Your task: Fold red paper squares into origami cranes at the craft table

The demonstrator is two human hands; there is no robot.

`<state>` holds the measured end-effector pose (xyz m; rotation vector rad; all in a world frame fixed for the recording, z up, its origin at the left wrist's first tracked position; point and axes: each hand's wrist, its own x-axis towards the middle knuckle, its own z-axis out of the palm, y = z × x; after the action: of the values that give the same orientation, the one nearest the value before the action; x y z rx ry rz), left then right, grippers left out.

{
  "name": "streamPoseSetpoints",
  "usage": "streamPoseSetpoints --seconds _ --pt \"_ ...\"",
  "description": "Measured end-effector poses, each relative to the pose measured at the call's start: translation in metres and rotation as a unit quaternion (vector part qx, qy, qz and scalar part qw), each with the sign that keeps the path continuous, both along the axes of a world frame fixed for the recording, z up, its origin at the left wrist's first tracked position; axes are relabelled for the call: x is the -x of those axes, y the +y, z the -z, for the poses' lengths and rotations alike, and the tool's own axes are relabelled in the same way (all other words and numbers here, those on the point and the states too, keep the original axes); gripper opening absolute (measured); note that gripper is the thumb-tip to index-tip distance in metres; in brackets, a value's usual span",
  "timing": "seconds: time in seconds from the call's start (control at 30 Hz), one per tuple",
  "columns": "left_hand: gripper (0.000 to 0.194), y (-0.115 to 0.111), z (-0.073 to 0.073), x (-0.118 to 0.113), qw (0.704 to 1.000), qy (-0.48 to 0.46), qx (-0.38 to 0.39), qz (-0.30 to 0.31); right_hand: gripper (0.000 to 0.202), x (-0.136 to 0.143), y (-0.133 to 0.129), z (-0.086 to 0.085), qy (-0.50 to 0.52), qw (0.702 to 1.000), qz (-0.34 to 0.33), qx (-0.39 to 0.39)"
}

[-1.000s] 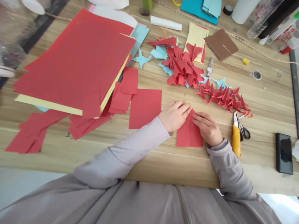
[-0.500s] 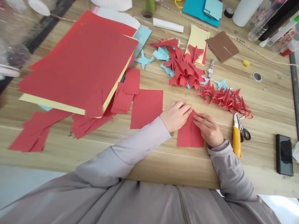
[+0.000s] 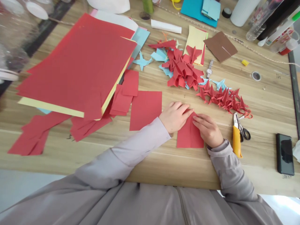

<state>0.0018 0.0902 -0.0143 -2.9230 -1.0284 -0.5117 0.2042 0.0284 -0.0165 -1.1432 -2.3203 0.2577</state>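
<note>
A small red sheet of paper (image 3: 190,137) lies on the table in front of me, a crease running down its middle and its top corners folded inward. My left hand (image 3: 174,117) presses on its upper left part with the fingers closed together. From the other side, my right hand (image 3: 208,128) grips the upper right edge, fingertips close to the left hand's. Both hands hide part of the folded top. A flat red square (image 3: 146,109) lies just left of my left hand, partly behind my sleeve.
Left lies a stack of large red sheets (image 3: 77,65), with red scraps (image 3: 32,134) below. Beyond my hands are piled red paper cranes (image 3: 184,68) and a row of folded red pieces (image 3: 223,97). Right are a yellow-handled cutter (image 3: 236,140), black-handled scissors (image 3: 246,134) and a phone (image 3: 284,154).
The left fingertips have slid slightly right along the top of the red sheet. My right hand stays nearly still on it. The whole view has shifted a little.
</note>
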Motion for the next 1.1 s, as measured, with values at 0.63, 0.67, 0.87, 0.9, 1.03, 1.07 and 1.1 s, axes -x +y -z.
streamPoseSetpoints --seconds 0.63,0.67,0.87,0.9,1.03,1.07,1.1 --pt "0.036 0.0008 0.0002 0.0008 1.000 -0.011 0.011 0.001 0.036 0.0005 0.0001 -0.0011 0.000 1.000 -0.006 -0.017" --pt "0.035 0.0008 0.0001 0.0008 1.000 -0.012 0.010 0.001 0.035 0.0006 0.0000 -0.0012 -0.001 1.000 -0.004 -0.013" --pt "0.034 0.0006 0.0003 0.0007 1.000 -0.008 0.003 -0.002 0.037 0.0002 -0.0007 -0.0010 -0.014 1.000 0.001 -0.002" --pt "0.034 0.0005 0.0005 0.0006 1.000 -0.008 0.001 -0.001 0.037 0.0001 -0.0008 -0.0009 -0.013 1.000 -0.002 -0.004" --pt "0.034 0.0005 0.0007 0.0005 1.000 -0.007 0.001 -0.003 0.037 0.0004 -0.0009 -0.0016 -0.017 1.000 -0.005 -0.016" --pt "0.034 0.0005 0.0005 0.0006 1.000 -0.007 0.005 -0.003 0.036 0.0007 -0.0008 -0.0021 -0.022 1.000 -0.002 -0.019" --pt "0.034 0.0005 0.0000 0.0007 1.000 -0.007 0.012 -0.002 0.036 0.0011 -0.0007 -0.0026 -0.027 0.999 0.001 -0.021"
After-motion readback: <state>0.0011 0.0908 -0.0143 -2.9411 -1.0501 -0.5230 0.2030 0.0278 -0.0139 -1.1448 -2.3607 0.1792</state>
